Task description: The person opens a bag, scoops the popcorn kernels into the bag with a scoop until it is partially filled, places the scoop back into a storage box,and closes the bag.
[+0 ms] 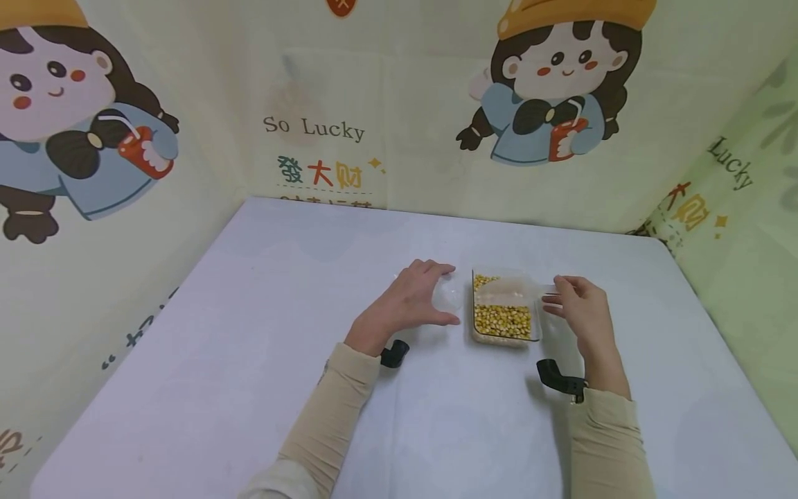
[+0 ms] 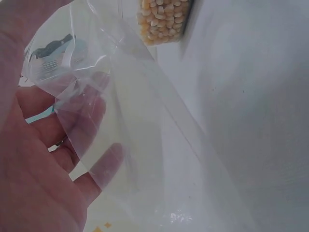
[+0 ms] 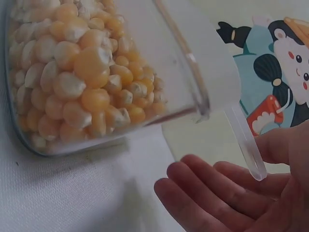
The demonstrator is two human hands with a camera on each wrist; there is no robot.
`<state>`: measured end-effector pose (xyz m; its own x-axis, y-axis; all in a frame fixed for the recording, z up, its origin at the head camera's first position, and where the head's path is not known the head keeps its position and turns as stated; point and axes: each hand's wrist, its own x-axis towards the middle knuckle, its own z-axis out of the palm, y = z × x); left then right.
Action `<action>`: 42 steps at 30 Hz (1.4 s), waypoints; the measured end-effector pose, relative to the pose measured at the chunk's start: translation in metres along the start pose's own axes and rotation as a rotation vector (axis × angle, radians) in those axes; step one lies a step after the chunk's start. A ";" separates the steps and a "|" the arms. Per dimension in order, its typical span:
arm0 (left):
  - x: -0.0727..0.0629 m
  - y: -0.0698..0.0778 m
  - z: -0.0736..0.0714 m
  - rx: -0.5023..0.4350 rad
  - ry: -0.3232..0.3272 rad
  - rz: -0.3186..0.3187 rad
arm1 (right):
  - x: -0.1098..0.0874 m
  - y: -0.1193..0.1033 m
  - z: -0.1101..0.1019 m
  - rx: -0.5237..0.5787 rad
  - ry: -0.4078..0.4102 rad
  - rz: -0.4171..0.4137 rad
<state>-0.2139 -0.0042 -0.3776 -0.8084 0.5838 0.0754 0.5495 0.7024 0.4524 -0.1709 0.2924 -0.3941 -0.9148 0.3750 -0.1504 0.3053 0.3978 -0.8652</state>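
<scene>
A clear plastic bag (image 1: 446,295) is held by my left hand (image 1: 406,296), thumb and fingers curved in a C around it. Several of those fingers show through the film (image 2: 140,125) in the left wrist view. Just right of the bag stands a square clear container (image 1: 535,331) of yellow corn kernels (image 1: 501,323). My right hand (image 1: 584,308) pinches the handle (image 3: 246,145) of a translucent white scoop (image 1: 501,291) between thumb and forefinger, the other fingers loosely bent. The scoop's bowl lies across the container's opening, over the kernels.
Both hands work above a white tabletop (image 1: 249,333). Printed cream cloth (image 1: 424,138) with cartoon figures rises behind it and at both sides. A black wrist mount (image 1: 394,354) sits by the left wrist, another black mount (image 1: 557,380) by the right.
</scene>
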 end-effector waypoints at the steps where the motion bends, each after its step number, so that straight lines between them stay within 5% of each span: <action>1: 0.000 0.000 0.000 -0.003 -0.002 0.000 | -0.001 0.000 0.000 0.012 -0.014 -0.009; 17: 0.002 -0.002 0.005 -0.021 -0.028 -0.039 | -0.015 -0.011 -0.013 0.075 -0.080 -0.167; 24: 0.001 0.000 0.003 -0.024 -0.024 -0.019 | -0.015 -0.013 -0.015 0.328 -0.088 -0.141; 35: -0.001 0.000 0.002 -0.023 -0.028 -0.010 | -0.017 -0.017 -0.018 0.511 0.004 -0.135; 42: -0.002 0.001 0.002 -0.020 -0.034 -0.011 | -0.019 -0.020 -0.023 0.471 0.090 -0.089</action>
<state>-0.2116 -0.0040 -0.3793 -0.8063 0.5902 0.0400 0.5361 0.7005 0.4710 -0.1533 0.2968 -0.3632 -0.8992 0.4356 -0.0420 0.0550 0.0173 -0.9983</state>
